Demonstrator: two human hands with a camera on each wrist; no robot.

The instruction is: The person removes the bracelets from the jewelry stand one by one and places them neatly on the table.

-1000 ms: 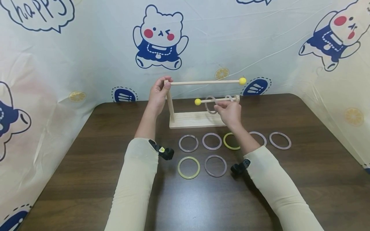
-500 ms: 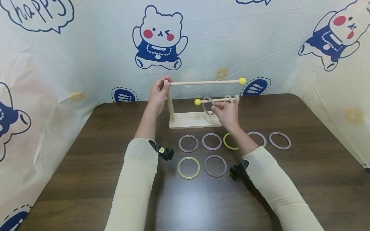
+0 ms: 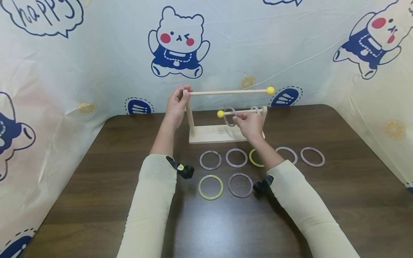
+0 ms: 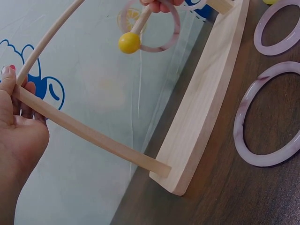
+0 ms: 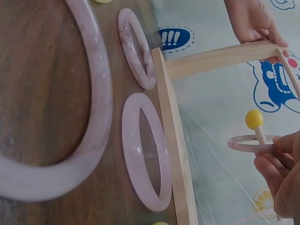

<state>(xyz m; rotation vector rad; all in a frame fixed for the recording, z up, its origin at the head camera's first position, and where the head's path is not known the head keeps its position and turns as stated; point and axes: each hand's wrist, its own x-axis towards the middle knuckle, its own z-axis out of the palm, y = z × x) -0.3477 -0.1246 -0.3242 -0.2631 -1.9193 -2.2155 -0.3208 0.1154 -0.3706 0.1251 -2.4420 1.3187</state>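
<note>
A pale wooden stand (image 3: 217, 134) has two rods with yellow ball ends. My left hand (image 3: 175, 107) grips the top of its left post, where the upper rod (image 3: 229, 92) begins. Between thumb and fingers, my right hand (image 3: 251, 125) pinches a pale purple bangle (image 3: 225, 120). This bangle encircles the lower rod close to its yellow ball (image 3: 220, 114); the right wrist view shows the rod passing through the bangle (image 5: 236, 144). Another bangle (image 3: 256, 109) hangs on the lower rod near the right post, partly behind the right hand.
In front of the stand, several bangles lie flat on the dark wooden table (image 3: 96, 200). Among them are a yellow-green bangle (image 3: 210, 198) and a purple bangle (image 3: 240, 196) in the nearer row. The right forearm covers part of another yellow bangle (image 3: 252, 162). A printed cloth (image 3: 109, 53) hangs behind.
My right hand has moved left along the lower rod with the bangle, bringing it closer to the yellow ball end. The left hand has stayed on the post.
</note>
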